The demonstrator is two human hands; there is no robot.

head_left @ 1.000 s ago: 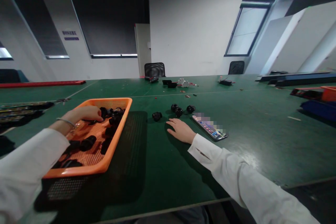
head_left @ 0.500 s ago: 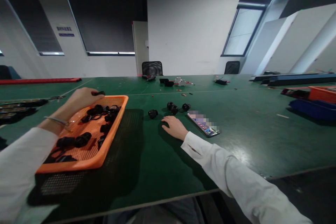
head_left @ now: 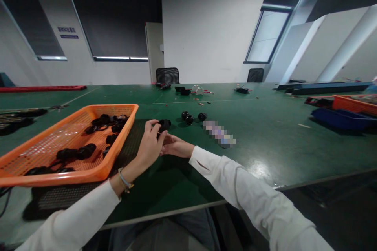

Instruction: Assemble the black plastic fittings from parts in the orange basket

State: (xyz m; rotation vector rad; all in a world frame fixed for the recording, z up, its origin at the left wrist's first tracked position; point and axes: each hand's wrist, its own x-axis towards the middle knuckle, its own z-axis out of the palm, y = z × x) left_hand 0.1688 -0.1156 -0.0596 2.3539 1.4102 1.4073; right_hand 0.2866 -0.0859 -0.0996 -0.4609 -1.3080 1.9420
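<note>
Thumb and fingers of my left hand [head_left: 149,141] are closed around a black plastic fitting [head_left: 164,125], just above the green table. My right hand [head_left: 176,146] meets it from the right, fingers curled in and partly covered by the left hand. What the right fingers hold is hidden. Behind my hands, three black round fittings [head_left: 189,119] stand close together on the table. To the left sits an orange plastic basket [head_left: 122,147], with black fittings and black rings [head_left: 103,121] lying inside.
A phone [head_left: 225,145], partly blurred out, lies to the right of the fittings. Further off are black and white small parts [head_left: 198,90]. A blue tray [head_left: 338,119] and an orange bin [head_left: 353,104] stand at the right. The table's front edge [head_left: 176,213] runs close to me.
My left hand has come from over the basket to the right, beside my right hand. The right hand has drawn slightly left, and its fingers have curled. The view has shifted slightly.
</note>
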